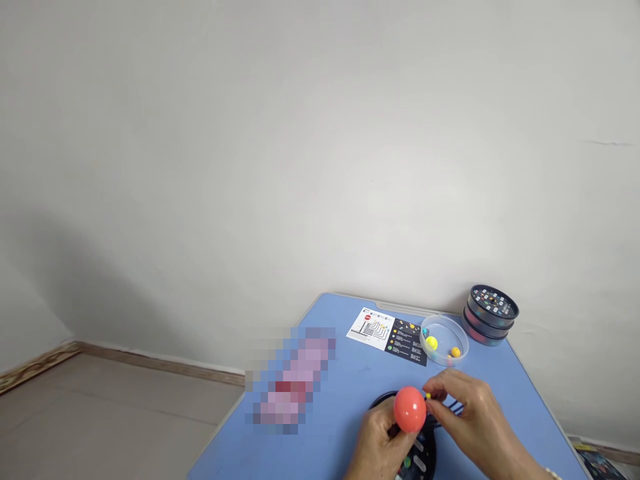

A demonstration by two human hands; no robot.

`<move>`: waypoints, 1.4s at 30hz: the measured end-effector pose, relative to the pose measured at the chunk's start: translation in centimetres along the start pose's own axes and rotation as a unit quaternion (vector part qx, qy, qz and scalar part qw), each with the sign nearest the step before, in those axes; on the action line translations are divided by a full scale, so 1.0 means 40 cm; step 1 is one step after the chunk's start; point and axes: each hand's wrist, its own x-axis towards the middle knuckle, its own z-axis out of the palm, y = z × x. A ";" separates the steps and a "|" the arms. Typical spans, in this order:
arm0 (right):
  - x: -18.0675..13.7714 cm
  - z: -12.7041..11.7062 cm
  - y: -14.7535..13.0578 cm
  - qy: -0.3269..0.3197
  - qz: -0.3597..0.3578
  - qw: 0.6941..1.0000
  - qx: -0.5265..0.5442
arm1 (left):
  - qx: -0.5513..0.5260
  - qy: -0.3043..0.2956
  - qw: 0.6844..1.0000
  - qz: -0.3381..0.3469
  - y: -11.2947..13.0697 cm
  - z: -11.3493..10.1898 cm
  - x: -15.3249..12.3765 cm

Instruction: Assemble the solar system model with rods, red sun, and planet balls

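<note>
A shiny red ball (410, 409) stands over a round black base (425, 450) printed with planets, with thin black arms (453, 408) fanning out to the right; together they look like a solar system model. My left hand (376, 437) is closed around the model just behind and below the red ball, which hides part of the grip. Thumb and forefinger of my right hand (465, 407) pinch a tiny yellow ball (429, 396) beside the red ball, near the arms. Whether the tiny ball touches an arm, I cannot tell.
Beyond my hands, a clear round dish (467, 348) holds several small coloured balls. It overlaps a printed instruction card (370, 328). Stacked round black-rimmed cases (490, 317) stand at the blue table's (280, 447) back right corner, near the wall. A blurred pinkish object (305, 363) lies left.
</note>
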 end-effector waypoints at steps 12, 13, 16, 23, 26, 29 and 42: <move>-0.005 0.001 0.004 0.009 -0.033 0.999 -0.014 | 0.017 0.012 1.000 0.008 -0.009 0.000 0.000; -0.005 0.002 0.003 0.010 -0.033 0.999 -0.019 | 0.016 0.011 1.000 0.007 -0.007 0.001 0.000; -0.006 0.006 0.001 0.014 -0.036 0.999 -0.035 | 0.016 0.012 1.000 0.008 -0.003 0.001 0.000; -0.007 0.014 0.003 0.021 -0.045 0.997 -0.055 | 0.023 0.017 1.000 0.011 -0.008 0.003 0.003; -0.008 0.015 0.013 0.014 -0.047 0.997 -0.054 | 0.020 0.014 1.000 0.013 -0.008 0.002 0.004; -0.010 0.018 0.021 0.007 -0.051 0.997 -0.057 | 0.009 0.011 1.000 0.014 -0.006 0.000 0.003; -0.017 0.018 0.016 0.028 -0.055 0.997 -0.045 | -0.025 -0.001 1.000 0.001 0.009 -0.004 -0.001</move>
